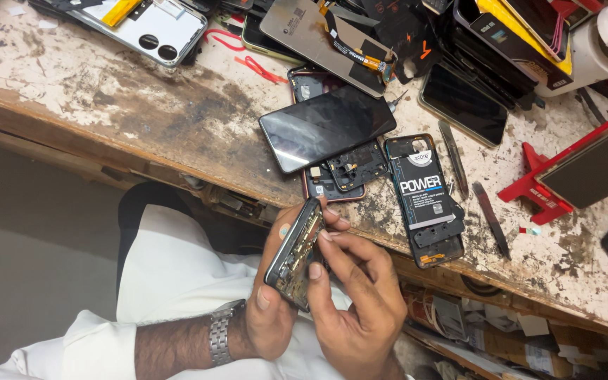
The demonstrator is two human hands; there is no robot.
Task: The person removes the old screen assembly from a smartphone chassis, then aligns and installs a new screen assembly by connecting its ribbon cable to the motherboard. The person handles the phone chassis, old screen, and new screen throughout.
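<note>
The person's left hand cradles an opened dark smartphone body with its back cover off and gold-coloured internals exposed, holding it off the counter, in the near middle of the view above the lap. The thumb lies along the phone's near left edge and the fingers wrap behind it, so this hand is closed around the phone. The right hand comes in from the near right, its fingertips gathered and pressed onto the phone's right edge and inner face; whether they pinch a small part there is too fine to tell.

As a judgement, the step in hand is working at the exposed interior, either prising or seating a part along that edge. The next move would call for a steady left grip and light, exact fingertip pressure, since the internals look delicate.

The phone's long axis runs from near left to far right, tilted steeply, its far end pointing toward the worn, paint-stained wooden counter. Its open face turns toward the right hand.

On the counter just beyond lie a black glossy phone screen panel, set aslant over a stripped phone frame, and to its right an open phone body with a black battery. A pair of metal tweezers lies further right, apart from both hands.
</note>
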